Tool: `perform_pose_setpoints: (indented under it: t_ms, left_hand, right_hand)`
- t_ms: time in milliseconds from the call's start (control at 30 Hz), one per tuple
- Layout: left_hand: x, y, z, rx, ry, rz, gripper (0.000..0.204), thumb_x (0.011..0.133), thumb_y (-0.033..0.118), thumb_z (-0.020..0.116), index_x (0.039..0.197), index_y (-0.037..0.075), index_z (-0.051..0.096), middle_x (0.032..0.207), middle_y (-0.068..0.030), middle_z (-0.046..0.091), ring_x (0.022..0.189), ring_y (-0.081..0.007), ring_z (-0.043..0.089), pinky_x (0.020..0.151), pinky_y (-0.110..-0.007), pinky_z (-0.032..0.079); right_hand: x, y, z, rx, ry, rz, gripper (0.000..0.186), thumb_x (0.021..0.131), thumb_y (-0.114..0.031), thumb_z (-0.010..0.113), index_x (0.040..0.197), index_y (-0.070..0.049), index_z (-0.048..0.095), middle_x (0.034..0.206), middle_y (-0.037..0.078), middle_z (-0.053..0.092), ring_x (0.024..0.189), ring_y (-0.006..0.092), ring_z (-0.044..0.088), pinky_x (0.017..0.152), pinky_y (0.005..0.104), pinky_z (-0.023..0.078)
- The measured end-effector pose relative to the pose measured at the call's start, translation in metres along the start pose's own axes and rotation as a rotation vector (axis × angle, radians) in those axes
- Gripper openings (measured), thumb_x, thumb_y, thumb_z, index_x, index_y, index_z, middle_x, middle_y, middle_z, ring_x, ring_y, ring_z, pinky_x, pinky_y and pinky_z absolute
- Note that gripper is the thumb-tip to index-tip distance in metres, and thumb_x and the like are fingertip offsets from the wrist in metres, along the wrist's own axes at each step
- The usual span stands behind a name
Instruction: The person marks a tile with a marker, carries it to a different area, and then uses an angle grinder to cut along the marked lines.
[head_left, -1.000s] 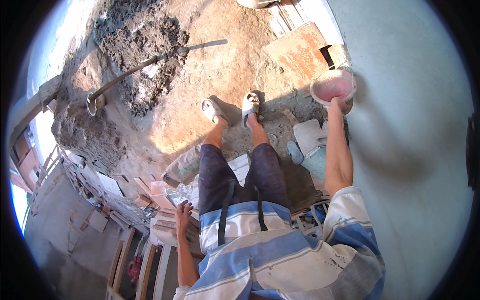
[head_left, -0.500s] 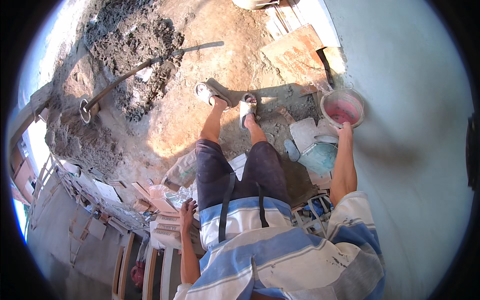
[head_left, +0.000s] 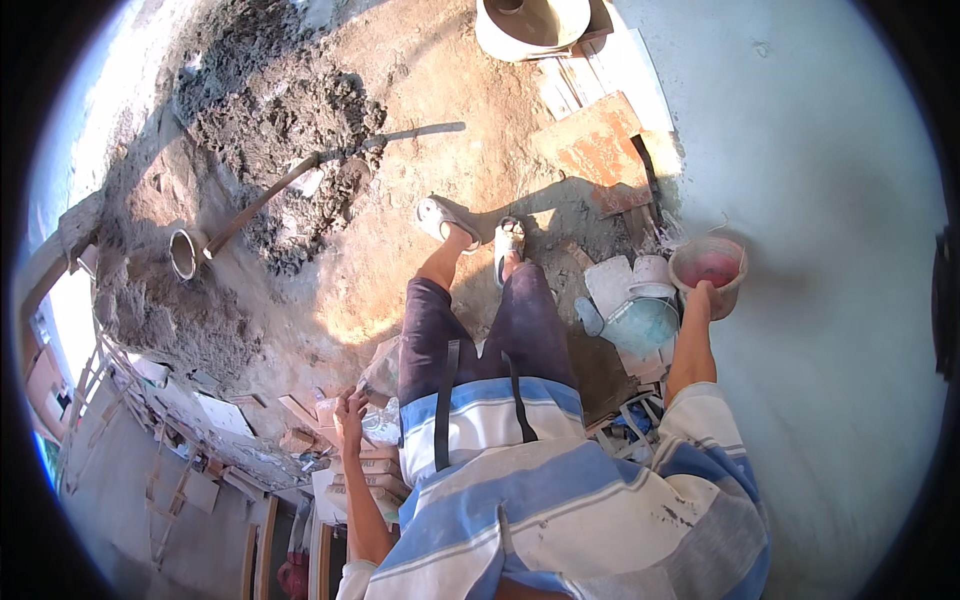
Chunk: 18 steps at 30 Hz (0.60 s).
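Note:
My right hand (head_left: 708, 298) grips a small bucket (head_left: 728, 281) with a pink inside, beside the pale wall on my right. A pale streak, possibly splashed liquid, shows at its left rim. Just left of it are a white pail (head_left: 650, 271) and a translucent blue-green container (head_left: 632, 325) among broken slabs (head_left: 605, 284). My left hand (head_left: 349, 417) hangs by my left thigh, fingers loosely spread with nothing in them, above stacked bags or packs (head_left: 368, 478) and wood offcuts.
Ahead lie a dark mortar pile (head_left: 265, 135), a long wooden handle (head_left: 260, 200) beside a round container (head_left: 183, 252), a large pale tub (head_left: 490, 30) and boards (head_left: 580, 145). The pale wall (head_left: 820, 380) runs along the right; timber frames (head_left: 262, 545) are lower left.
My right hand and the bucket have moved rightward and lower in the picture, with a splash appearing at its rim. The view has shifted, bringing more of the large tub in.

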<state>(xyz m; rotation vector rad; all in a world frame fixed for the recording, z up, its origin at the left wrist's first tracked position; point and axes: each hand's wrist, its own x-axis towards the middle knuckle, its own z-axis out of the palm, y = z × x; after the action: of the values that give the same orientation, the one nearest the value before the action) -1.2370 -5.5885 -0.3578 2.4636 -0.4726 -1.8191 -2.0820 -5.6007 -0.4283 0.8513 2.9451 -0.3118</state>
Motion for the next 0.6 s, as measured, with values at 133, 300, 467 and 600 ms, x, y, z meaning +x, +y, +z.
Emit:
perform_pose_setpoints:
  t_ms: [133, 300, 467, 600]
  left_hand:
    - [0.003, -0.006, -0.008, -0.105, 0.062, 0.034, 0.051, 0.103, 0.032, 0.059, 0.142, -0.001, 0.052, 0.124, -0.0155, 0.069, 0.110, -0.0237, 0.069, 0.094, -0.036, 0.055]
    - [0.002, 0.010, 0.031, -0.135, 0.015, 0.000, 0.046, 0.103, 0.027, 0.059, 0.139, -0.001, 0.056, 0.124, -0.0157, 0.070, 0.108, -0.0242, 0.070, 0.090, -0.037, 0.056]
    - [-0.001, 0.061, 0.065, -0.176, 0.061, 0.015, 0.043, 0.103, 0.025, 0.059, 0.139, 0.001, 0.057, 0.121, -0.0150, 0.072, 0.104, -0.0238, 0.071, 0.086, -0.036, 0.056]
    - [0.007, 0.090, 0.099, -0.382, 0.237, 0.056, 0.043, 0.105, 0.027, 0.059, 0.139, 0.000, 0.055, 0.119, -0.0165, 0.072, 0.102, -0.0254, 0.073, 0.083, -0.036, 0.058]
  right_hand:
    - [0.023, 0.001, -0.001, -0.562, -0.394, -0.473, 0.046, 0.085, -0.009, 0.063, 0.124, 0.013, 0.057, 0.135, 0.031, 0.057, 0.116, 0.0433, 0.064, 0.098, 0.0545, 0.058]
    - [-0.053, -0.101, 0.000, 0.910, -0.955, -0.031, 0.028, 0.085, -0.003, 0.067, 0.108, 0.010, 0.060, 0.121, 0.024, 0.060, 0.110, 0.0362, 0.062, 0.094, 0.0578, 0.059]
    - [-0.327, -0.332, -0.060, 0.992, -1.092, -0.444, 0.020, 0.084, 0.001, 0.064, 0.102, 0.005, 0.056, 0.103, 0.015, 0.056, 0.101, 0.0323, 0.064, 0.091, 0.0572, 0.061]
    - [-0.499, -0.527, -0.042, 0.990, -1.158, -0.846, 0.036, 0.083, 0.001, 0.065, 0.117, 0.003, 0.054, 0.114, 0.014, 0.058, 0.101, 0.0294, 0.065, 0.087, 0.0544, 0.062]
